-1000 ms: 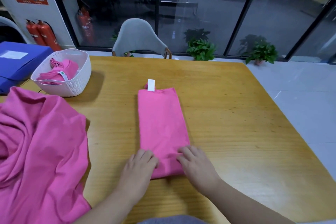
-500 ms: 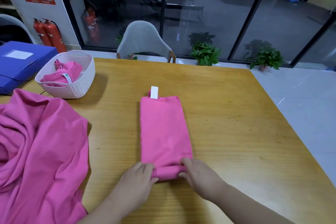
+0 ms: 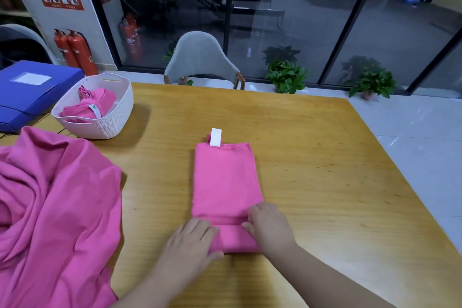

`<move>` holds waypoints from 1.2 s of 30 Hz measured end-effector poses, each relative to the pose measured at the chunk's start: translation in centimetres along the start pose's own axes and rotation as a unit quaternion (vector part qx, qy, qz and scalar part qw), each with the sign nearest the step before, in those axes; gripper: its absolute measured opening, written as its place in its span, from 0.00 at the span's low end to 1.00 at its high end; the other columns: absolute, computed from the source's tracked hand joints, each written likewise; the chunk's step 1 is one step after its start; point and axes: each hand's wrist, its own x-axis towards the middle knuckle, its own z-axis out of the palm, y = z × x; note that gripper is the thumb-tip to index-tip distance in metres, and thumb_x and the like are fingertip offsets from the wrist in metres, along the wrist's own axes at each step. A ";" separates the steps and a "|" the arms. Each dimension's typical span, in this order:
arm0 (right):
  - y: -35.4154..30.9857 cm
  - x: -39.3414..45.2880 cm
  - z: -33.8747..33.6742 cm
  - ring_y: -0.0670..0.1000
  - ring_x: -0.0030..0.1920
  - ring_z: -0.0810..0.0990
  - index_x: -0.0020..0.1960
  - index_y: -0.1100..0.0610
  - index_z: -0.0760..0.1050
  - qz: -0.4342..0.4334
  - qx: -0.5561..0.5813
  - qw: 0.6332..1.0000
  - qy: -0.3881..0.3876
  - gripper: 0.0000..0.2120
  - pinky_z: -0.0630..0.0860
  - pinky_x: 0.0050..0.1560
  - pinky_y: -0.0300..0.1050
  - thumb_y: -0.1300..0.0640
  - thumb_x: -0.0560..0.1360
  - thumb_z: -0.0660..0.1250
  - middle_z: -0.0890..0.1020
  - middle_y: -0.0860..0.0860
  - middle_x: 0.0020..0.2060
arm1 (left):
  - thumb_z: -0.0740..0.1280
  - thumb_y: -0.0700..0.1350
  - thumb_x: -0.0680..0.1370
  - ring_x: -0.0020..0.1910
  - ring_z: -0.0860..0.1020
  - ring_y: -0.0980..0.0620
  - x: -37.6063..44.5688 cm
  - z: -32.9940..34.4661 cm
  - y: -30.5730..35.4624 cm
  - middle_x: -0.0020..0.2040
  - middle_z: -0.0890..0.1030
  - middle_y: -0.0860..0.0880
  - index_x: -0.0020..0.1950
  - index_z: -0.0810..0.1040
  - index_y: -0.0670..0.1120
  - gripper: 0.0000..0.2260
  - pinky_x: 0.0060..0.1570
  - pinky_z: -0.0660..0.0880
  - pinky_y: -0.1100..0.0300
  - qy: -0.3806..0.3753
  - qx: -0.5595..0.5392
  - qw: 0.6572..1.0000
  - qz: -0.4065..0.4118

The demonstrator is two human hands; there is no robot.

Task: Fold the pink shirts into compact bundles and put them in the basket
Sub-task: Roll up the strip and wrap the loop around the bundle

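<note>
Folded pink cotton shirt (image 3: 226,180), a long narrow strip, lying at the middle of the yellow wooden table (image 3: 325,182), its length running from 6 o'clock toward 12 o'clock. White rectangular tag (image 3: 215,137) sticking out at the strip's far, 12 o'clock end. Near end rolled over into a thick roll (image 3: 233,239), fatter than half a second ago and further up the strip than a second ago, when only a thin edge was turned.

Left hand (image 3: 191,239) at the roll's 9 o'clock end, fingers curled round the cloth with the thumb tucked under the near edge. Right hand (image 3: 270,225) at the 3 o'clock end, fingers bent over the top of the roll and gripping it. Both now sitting higher on the strip than in the earlier frames.

At 10 o'clock, well apart from the strip, white woven plastic basket (image 3: 110,120) holding a pink rolled bundle (image 3: 92,105) with a pale label. At 8 o'clock, loose heap of pink shirts (image 3: 55,207) spread across the table's left edge. Beyond the basket, blue flat box file (image 3: 32,92). At 12 o'clock, behind the table, grey upholstered chair (image 3: 200,57).
</note>
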 end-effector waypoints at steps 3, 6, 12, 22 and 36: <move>0.2 -0.6 1.3 0.49 0.34 0.74 0.40 0.50 0.68 -0.135 -0.027 0.986 0.094 0.21 0.69 0.33 0.41 0.50 0.59 0.79 0.74 0.46 0.33 | 0.75 0.65 0.52 0.49 0.70 0.51 -0.6 0.1 0.2 0.44 0.80 0.50 0.51 0.80 0.44 0.36 0.50 0.65 0.56 -0.048 0.045 0.998 0.017; 0.9 -2.3 1.5 0.51 0.48 0.74 0.49 0.51 0.72 -0.210 -0.039 0.973 0.086 0.16 0.66 0.49 0.44 0.41 0.69 0.62 0.78 0.49 0.47 | 0.82 0.59 0.47 0.47 0.69 0.50 0.0 0.0 0.6 0.42 0.79 0.49 0.53 0.75 0.44 0.40 0.48 0.64 0.56 -0.043 0.056 0.997 0.005; 0.5 -1.5 0.9 0.53 0.70 0.68 0.74 0.58 0.59 -0.188 -0.071 0.978 -0.061 0.46 0.61 0.72 0.54 0.32 0.65 0.64 0.69 0.52 0.71 | 0.81 0.54 0.50 0.54 0.71 0.49 0.3 0.1 0.1 0.47 0.82 0.48 0.47 0.82 0.45 0.29 0.60 0.65 0.54 -0.026 0.038 0.999 0.023; 0.9 -1.6 2.6 0.48 0.38 0.77 0.51 0.53 0.80 -0.225 -0.062 0.972 -0.010 0.35 0.77 0.41 0.37 0.33 0.52 0.75 0.77 0.46 0.39 | 0.77 0.63 0.57 0.41 0.79 0.48 0.5 1.1 0.5 0.44 0.81 0.46 0.54 0.69 0.42 0.37 0.49 0.65 0.54 -0.066 0.068 0.995 0.032; 1.9 2.8 -2.8 0.50 0.50 0.73 0.61 0.57 0.75 -0.074 0.206 0.927 -0.303 0.18 0.67 0.41 0.39 0.47 0.76 0.67 0.78 0.48 0.46 | 0.38 0.81 0.57 0.62 0.69 0.52 6.6 -2.9 -2.0 0.58 0.76 0.52 0.60 0.73 0.52 0.49 0.56 0.60 0.56 -0.317 -0.082 0.942 -0.079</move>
